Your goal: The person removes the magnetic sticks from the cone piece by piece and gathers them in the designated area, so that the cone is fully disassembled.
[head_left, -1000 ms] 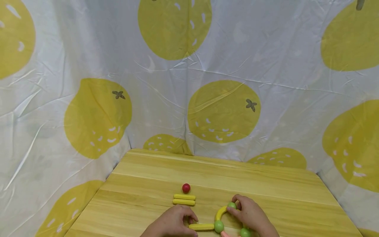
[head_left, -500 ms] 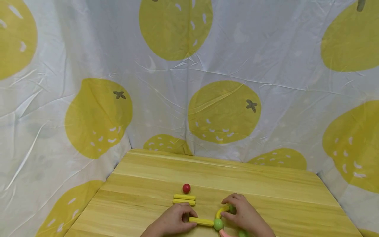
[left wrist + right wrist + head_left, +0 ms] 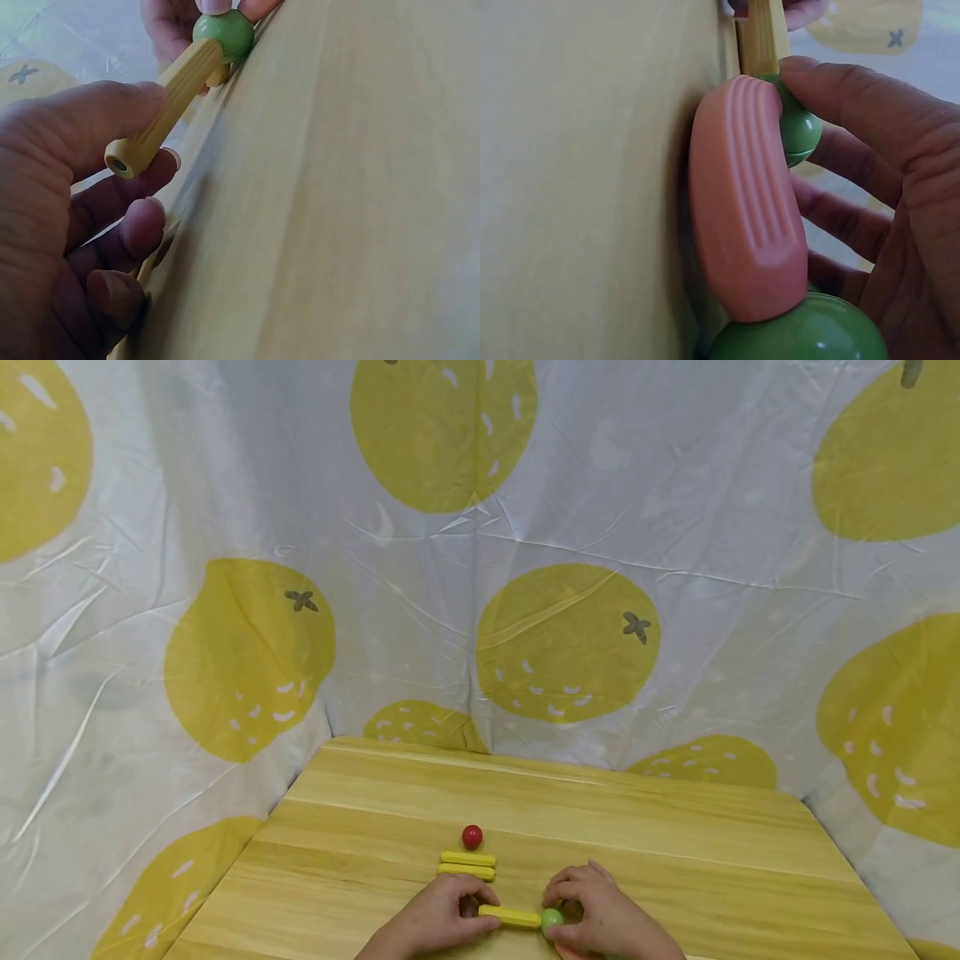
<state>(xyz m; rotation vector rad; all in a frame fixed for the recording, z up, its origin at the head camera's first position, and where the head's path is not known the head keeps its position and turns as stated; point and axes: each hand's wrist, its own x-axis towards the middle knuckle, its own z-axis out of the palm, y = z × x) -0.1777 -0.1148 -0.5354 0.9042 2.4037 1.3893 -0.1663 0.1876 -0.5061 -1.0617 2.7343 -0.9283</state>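
Note:
My left hand pinches the free end of a straight yellow magnetic rod between thumb and fingers; a dark round magnet shows in that end. The rod's other end touches a green ball. My right hand grips that ball with thumb and fingertips. In the right wrist view, a curved pink piece runs from this ball to a larger-looking green ball nearer the camera. The right hand mostly hides the curved yellow piece and the other balls in the head view.
Two straight yellow rods lie side by side just beyond my left hand. Behind them sits a red ball. The wooden table is enclosed by a white curtain printed with yellow fruit.
The left hand has closed its pinch on the rod and raised its end slightly. My right hand has moved left and nearer, from the far green ball onto the ball at the rod's end.

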